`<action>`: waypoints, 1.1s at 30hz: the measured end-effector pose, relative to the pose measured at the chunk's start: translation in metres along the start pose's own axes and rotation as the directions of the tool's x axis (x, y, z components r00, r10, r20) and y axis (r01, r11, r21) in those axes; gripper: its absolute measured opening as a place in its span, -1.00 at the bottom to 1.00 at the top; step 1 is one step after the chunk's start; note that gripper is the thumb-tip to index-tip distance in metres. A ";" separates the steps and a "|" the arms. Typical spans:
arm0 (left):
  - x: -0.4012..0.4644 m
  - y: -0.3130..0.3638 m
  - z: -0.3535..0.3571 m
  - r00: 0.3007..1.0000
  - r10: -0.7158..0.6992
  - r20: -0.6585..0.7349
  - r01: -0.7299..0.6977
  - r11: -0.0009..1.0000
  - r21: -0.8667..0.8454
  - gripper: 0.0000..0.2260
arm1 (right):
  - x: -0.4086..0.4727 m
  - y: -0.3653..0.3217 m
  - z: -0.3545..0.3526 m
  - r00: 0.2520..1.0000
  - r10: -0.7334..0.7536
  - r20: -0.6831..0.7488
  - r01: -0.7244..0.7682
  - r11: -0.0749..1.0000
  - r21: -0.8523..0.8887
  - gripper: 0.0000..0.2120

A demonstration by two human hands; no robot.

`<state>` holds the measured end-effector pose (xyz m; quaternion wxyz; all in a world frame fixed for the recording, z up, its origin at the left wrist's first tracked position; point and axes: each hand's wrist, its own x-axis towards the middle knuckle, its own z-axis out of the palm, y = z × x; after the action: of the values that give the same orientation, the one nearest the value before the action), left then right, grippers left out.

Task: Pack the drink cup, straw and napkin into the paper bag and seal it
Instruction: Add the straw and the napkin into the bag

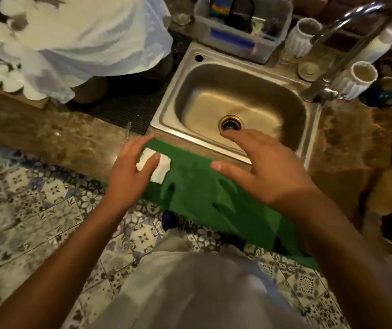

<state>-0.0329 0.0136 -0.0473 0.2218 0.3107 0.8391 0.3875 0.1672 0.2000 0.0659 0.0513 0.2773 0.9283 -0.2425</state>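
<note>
A green cloth (204,198) hangs over the counter's front edge, just below the steel sink (237,100). A small white folded napkin (164,168) lies on the cloth's left end. My left hand (130,172) hovers over the napkin with fingers spread, partly covering it. My right hand (259,167) floats open above the cloth and the sink's front rim, holding nothing. A thin clear straw-like stick (128,131) lies on the counter left of the sink. No drink cup or paper bag can be made out.
A white plastic bag (90,36) sits at the back left beside flower-shaped white things (0,74). A grey bin (240,27), white ribbed cups (356,79) and a tap (347,51) stand behind the sink. A black mat (128,105) lies left of it. Patterned floor tiles show below.
</note>
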 end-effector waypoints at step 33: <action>0.080 -0.149 -0.019 0.977 -0.210 0.036 0.176 0.891 0.418 -0.80 | 0.150 -0.073 0.222 0.880 0.400 0.255 -0.411 0.911 -0.011 -0.74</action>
<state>-0.1536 -0.0159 -0.1644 0.2219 0.2809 0.9190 0.1648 -0.0070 0.1143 -0.1331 0.2124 0.4334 0.8300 -0.2796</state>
